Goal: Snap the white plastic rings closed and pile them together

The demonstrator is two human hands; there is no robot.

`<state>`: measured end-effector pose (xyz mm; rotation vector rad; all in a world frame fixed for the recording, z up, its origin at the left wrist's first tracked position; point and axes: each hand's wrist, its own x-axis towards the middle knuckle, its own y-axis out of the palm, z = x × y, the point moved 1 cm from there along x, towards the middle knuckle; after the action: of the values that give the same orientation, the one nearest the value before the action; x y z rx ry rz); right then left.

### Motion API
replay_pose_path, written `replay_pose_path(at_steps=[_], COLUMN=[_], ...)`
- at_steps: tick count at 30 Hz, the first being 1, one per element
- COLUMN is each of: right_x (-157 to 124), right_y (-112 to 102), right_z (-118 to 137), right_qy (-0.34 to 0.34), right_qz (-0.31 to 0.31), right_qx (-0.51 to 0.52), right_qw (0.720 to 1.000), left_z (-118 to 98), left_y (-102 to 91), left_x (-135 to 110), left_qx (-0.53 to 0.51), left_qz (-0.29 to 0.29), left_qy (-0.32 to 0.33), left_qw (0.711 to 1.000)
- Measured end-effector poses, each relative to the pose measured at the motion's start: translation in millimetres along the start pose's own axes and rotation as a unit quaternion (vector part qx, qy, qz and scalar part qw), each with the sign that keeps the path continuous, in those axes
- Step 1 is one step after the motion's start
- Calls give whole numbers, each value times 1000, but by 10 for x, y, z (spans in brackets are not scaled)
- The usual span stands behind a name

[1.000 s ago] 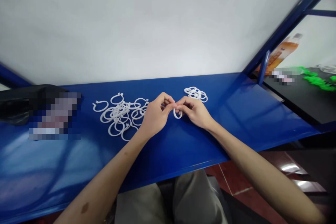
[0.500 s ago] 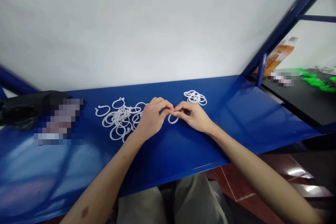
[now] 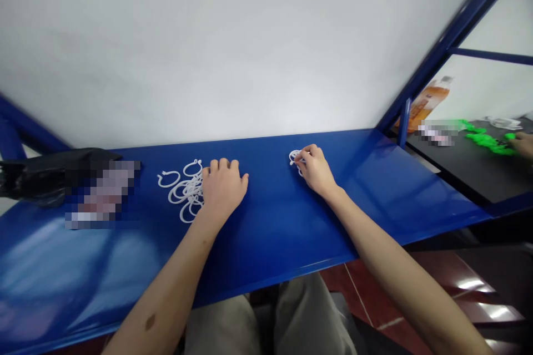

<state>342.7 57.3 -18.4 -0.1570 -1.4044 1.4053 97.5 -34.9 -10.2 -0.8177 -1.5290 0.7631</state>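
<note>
My left hand point(image 3: 224, 188) is palm down at the right edge of a loose pile of white plastic rings point(image 3: 179, 193), its fingers apart and nothing visible in them. It hides part of that pile. Several of these rings are open loops with small knobs at their ends. Farther right, my right hand point(image 3: 315, 171) pinches a white ring point(image 3: 292, 162) between thumb and fingertips, over the smaller group of rings. That hand covers most of the group, so the held ring and those under it are hard to tell apart.
The blue table point(image 3: 266, 244) meets a white wall at the back. A black plastic bag point(image 3: 37, 177) and a blurred-out packet lie at the left. Past the blue frame at right, a black table point(image 3: 470, 172) holds an orange bottle point(image 3: 428, 105), green pieces point(image 3: 491, 141) and another person's hand point(image 3: 523, 144).
My hands have parted from their shared pinch on one ring. The right carried it to the small group at right; the left went back to the large pile and opened.
</note>
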Motion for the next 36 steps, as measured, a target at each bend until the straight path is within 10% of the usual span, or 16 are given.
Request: replay_pose_path(at_steps=[11,18,36], right_x=[-54,-60,-57], right_y=[-133,-94,-48], right_z=[121,163,80], right_qy=[15,2,28], right_qz=[-68,-16,11], right_qx=[5,-79,-131], right_qw=[998,997,991], left_z=[-48,-119,-288], left_y=[-66,-116,21], left_x=[14,23,-45], left_qx=[45,69,-74], left_qz=[12,149,123], left_qy=[7,-10,99], left_qw=[999,986,985])
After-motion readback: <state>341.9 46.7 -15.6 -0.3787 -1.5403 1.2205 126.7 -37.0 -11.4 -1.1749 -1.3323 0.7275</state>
